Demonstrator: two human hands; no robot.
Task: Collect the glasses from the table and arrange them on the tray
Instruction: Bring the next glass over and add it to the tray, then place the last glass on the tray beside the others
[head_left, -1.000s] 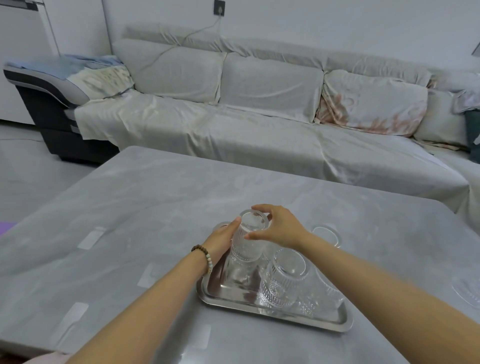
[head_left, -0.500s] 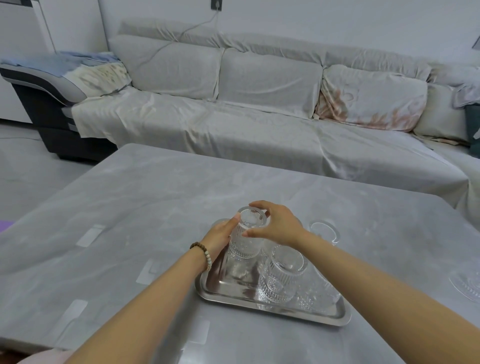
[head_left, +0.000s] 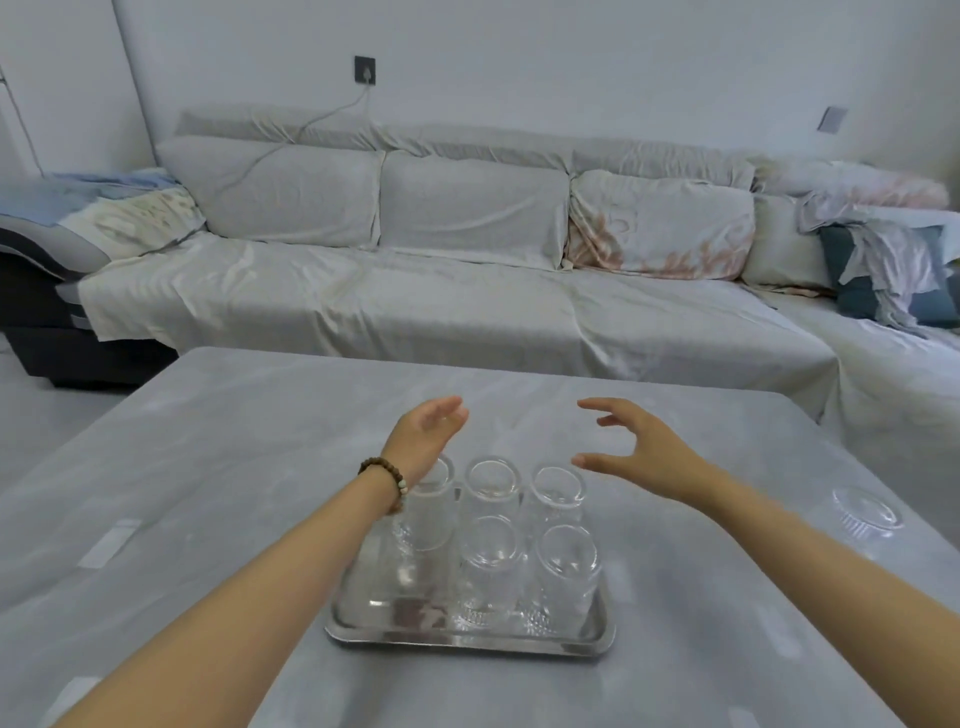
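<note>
Five clear ribbed drinking glasses (head_left: 491, 551) stand on one rectangular silver metal tray (head_left: 467, 640): three in the far row, two in the near row. One more clear glass piece (head_left: 865, 512) sits alone at the right on the one grey table (head_left: 208, 467)

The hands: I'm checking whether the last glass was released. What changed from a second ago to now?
Both hands let go of the glass at the tray's back left corner. The left hand and right hand lifted, now open above the table. The tray stayed put, five glasses on it; a glass piece remains on the table at right.
</note>
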